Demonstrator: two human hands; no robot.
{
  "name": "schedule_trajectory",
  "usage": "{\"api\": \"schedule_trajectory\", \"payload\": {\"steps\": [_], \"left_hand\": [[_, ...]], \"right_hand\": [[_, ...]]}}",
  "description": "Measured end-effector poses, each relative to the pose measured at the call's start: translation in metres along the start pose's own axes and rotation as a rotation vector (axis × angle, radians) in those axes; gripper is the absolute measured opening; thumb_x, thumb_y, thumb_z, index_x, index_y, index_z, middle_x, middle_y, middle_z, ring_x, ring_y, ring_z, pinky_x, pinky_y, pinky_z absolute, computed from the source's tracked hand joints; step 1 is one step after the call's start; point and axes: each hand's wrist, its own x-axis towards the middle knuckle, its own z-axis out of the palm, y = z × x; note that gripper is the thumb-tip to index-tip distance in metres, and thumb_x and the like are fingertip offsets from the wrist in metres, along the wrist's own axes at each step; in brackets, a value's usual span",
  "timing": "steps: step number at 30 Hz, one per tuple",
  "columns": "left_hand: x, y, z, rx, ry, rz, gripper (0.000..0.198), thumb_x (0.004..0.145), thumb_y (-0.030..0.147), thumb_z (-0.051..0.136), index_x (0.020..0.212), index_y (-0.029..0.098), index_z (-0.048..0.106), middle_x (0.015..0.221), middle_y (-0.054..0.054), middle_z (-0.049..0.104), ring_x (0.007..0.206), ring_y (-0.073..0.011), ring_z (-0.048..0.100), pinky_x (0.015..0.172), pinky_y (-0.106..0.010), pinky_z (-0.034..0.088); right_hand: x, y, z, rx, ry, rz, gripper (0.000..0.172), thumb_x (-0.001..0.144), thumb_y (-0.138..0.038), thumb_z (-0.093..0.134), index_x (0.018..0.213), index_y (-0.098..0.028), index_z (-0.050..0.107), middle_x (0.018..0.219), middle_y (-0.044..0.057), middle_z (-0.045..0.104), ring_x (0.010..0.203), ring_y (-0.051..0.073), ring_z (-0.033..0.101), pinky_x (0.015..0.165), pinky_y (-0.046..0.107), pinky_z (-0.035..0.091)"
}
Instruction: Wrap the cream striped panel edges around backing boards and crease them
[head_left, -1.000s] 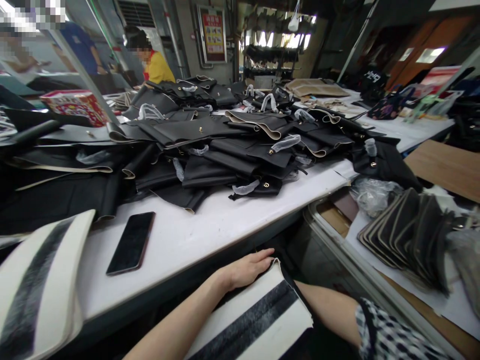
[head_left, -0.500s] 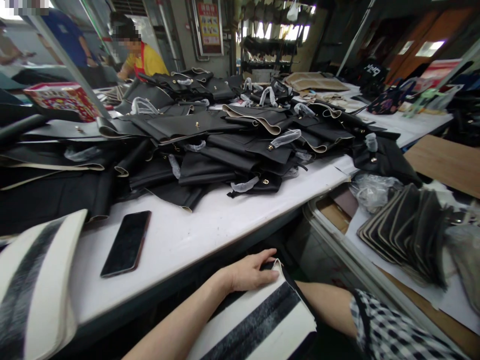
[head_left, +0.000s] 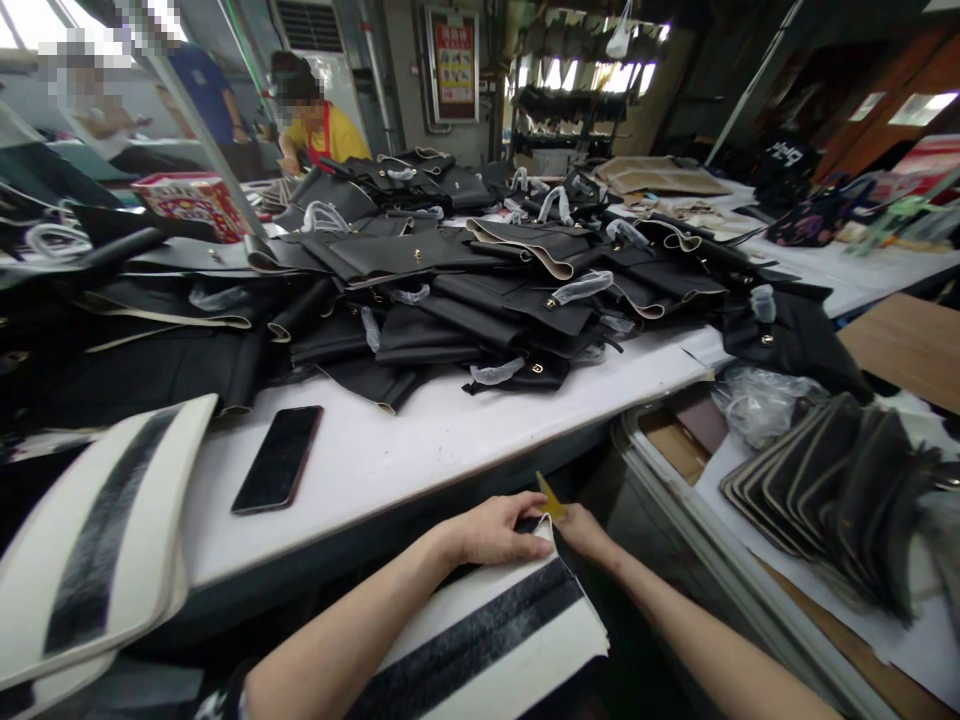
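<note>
A white panel with a broad black stripe (head_left: 487, 632) lies tilted in front of me, below the table edge. My left hand (head_left: 499, 530) grips its top corner, thumb on the white face and fingers over the far edge. Just beyond that corner, my right hand (head_left: 586, 532) is closed on a flat yellow scraper-like tool (head_left: 550, 496). The tool's thin end points up, close to my left fingertips; its lower part is hidden in the right hand. More striped white panels (head_left: 154, 520) lie stacked at the left on the table.
A phone (head_left: 277, 460) lies on the white table (head_left: 420, 440). Black leather bag pieces (head_left: 465, 330) with wrapped handles are heaped behind it. At right, dark flaps (head_left: 832, 500) rest beside crumpled plastic (head_left: 769, 405). A person in yellow (head_left: 345, 135) works at the back.
My right hand has come up from behind the panel and now shows the yellow tool at its corner. My left hand stays on the corner. The view has swung slightly left.
</note>
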Motion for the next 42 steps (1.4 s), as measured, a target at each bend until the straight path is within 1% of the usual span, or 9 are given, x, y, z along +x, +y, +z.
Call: {"api": "schedule_trajectory", "payload": {"steps": [3,7,9,12,17,24,28,34,42], "left_hand": [[0.001,-0.002,0.003,-0.135,0.017,-0.051,0.081,0.073,0.04,0.073,0.143,0.014,0.043,0.136,-0.014,0.056,0.122,-0.0307,0.054,0.107,-0.042,0.037],[0.005,-0.008,0.009,-0.3,0.053,-0.1,0.093,0.07,0.039,0.077,0.147,0.011,0.034,0.13,-0.017,0.059,0.111,-0.0308,0.058,0.097,-0.041,0.043],[0.007,-0.01,0.012,-0.344,0.052,-0.106,0.099,0.07,0.041,0.076,0.15,0.01,0.027,0.125,-0.018,0.062,0.103,-0.0284,0.062,0.087,-0.038,0.047],[0.009,-0.01,0.014,-0.456,0.026,-0.103,0.104,0.069,0.041,0.078,0.152,0.012,0.021,0.118,-0.017,0.065,0.089,-0.0227,0.064,0.072,-0.031,0.046],[0.012,-0.01,0.015,-0.684,0.041,-0.135,0.128,0.062,0.033,0.085,0.152,0.007,-0.003,0.112,-0.016,0.068,0.082,-0.0187,0.063,0.072,-0.029,0.044],[0.014,-0.016,0.015,-0.785,0.064,-0.182,0.137,0.064,0.029,0.085,0.149,0.006,-0.02,0.099,-0.011,0.071,0.072,-0.0161,0.061,0.074,-0.029,0.043],[0.014,-0.016,0.014,-0.732,0.133,-0.208,0.13,0.062,0.025,0.085,0.152,0.009,-0.008,0.089,-0.004,0.069,0.078,-0.0175,0.062,0.08,-0.031,0.044],[0.014,-0.013,0.014,-0.742,0.14,-0.168,0.122,0.062,0.024,0.084,0.154,0.014,0.005,0.115,-0.011,0.066,0.105,-0.0224,0.06,0.094,-0.033,0.042],[0.011,-0.004,0.01,-0.671,0.141,-0.111,0.093,0.065,0.021,0.079,0.146,0.015,0.033,0.093,-0.002,0.063,0.083,-0.0156,0.056,0.082,-0.029,0.042]], "right_hand": [[-0.016,0.012,-0.036,0.057,-0.187,0.043,0.068,0.082,-0.079,0.041,0.083,-0.014,0.059,0.051,0.001,0.054,0.039,0.014,0.05,0.04,0.025,0.044],[-0.041,0.003,-0.066,-0.012,-0.515,-0.05,0.071,0.07,-0.083,0.05,0.085,-0.015,0.062,0.056,0.004,0.061,0.045,0.017,0.057,0.042,0.026,0.046],[-0.042,-0.012,-0.064,-0.189,-0.443,-0.19,0.064,0.076,-0.076,0.051,0.09,-0.015,0.064,0.067,0.004,0.066,0.053,0.016,0.06,0.047,0.023,0.046],[-0.033,-0.035,-0.053,-0.373,-0.1,-0.338,0.061,0.088,-0.07,0.037,0.084,-0.015,0.063,0.072,0.004,0.066,0.06,0.014,0.058,0.05,0.022,0.037],[-0.021,-0.059,-0.051,-0.632,0.253,-0.484,0.064,0.098,-0.058,0.024,0.066,-0.017,0.062,0.068,0.008,0.066,0.067,0.018,0.058,0.06,0.029,0.028],[-0.01,-0.079,-0.062,-0.913,0.272,-0.644,0.062,0.098,-0.055,0.03,0.066,-0.018,0.068,0.07,0.01,0.071,0.066,0.02,0.064,0.058,0.03,0.022],[-0.009,-0.082,-0.06,-0.982,0.262,-0.686,0.063,0.099,-0.056,0.029,0.068,-0.018,0.069,0.067,0.009,0.071,0.064,0.018,0.065,0.056,0.029,0.021],[-0.009,-0.085,-0.056,-1.033,0.263,-0.696,0.064,0.099,-0.056,0.028,0.069,-0.019,0.071,0.069,0.009,0.072,0.065,0.019,0.066,0.055,0.028,0.024],[-0.009,-0.092,-0.056,-1.082,0.223,-0.704,0.062,0.099,-0.056,0.029,0.074,-0.022,0.075,0.069,0.008,0.073,0.062,0.02,0.066,0.055,0.027,0.03]]}}
